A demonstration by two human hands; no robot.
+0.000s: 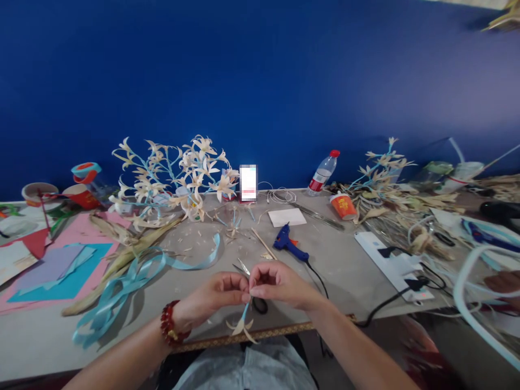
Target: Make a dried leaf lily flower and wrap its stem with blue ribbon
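My left hand (225,290) and my right hand (276,281) meet over the table's front edge, fingertips pinched together. Between them they hold the light-blue stem of a small handmade flower (242,326), which hangs upside down with its cream petals spread below. The stem's end is hidden by my fingers. Just beneath and behind my hands lie scissors (260,306), partly covered, their blades pointing away. A blue glue gun (290,244) rests on the table beyond my right hand. Left of my left hand, a light-blue ribbon (122,290) lies in loose loops.
Several finished flower sprays (182,168) stand at the back left near a phone (248,183). Coloured paper (60,271) and dried husks (134,249) cover the left side. Rightward are a bottle (324,173), an orange cup (344,207), a power strip (394,265) and another person's hand (504,284).
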